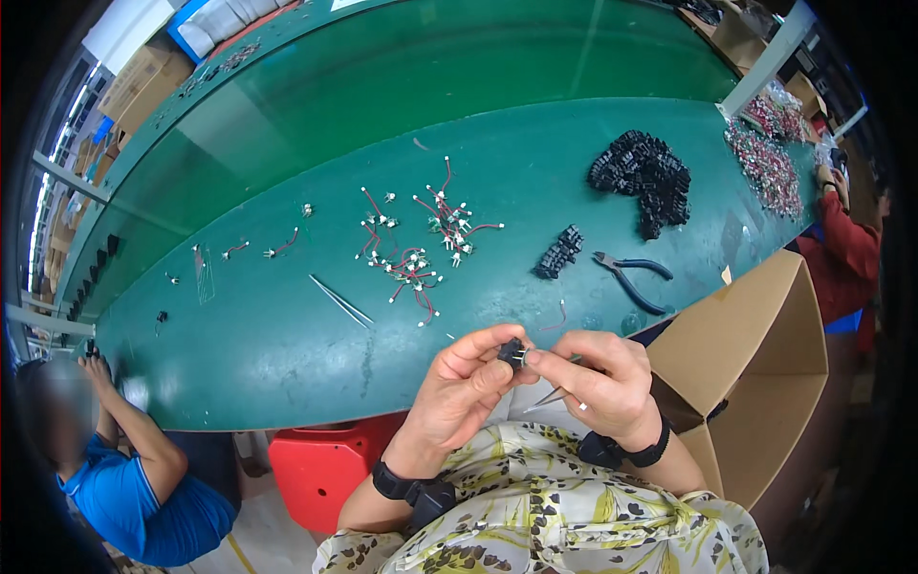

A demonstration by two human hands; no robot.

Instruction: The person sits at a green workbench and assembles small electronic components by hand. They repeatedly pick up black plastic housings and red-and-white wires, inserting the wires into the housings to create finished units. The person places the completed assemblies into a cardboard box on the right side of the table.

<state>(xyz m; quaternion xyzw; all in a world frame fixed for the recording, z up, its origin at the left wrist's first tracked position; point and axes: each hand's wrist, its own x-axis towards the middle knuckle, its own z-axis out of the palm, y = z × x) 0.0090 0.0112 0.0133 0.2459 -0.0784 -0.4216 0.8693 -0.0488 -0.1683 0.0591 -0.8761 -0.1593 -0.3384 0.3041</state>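
On the counter (239,354), carrying wire leads (418,273) in the middle, tweezers (339,300) just left of them, pliers (614,263) right, by the near edge, connector blocks (655,187) behind the pliers.

Worktop (258,373) looks smooth, faintly glossy. Held block (512,353) appears plastic; loose tweezers (341,301), shiny metal. Carton (775,354) is matt cardboard.

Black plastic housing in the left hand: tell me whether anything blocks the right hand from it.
Nothing visible does: the right hand is right beside the black plastic housing, and its silver tweezers point lower left, below the housing.
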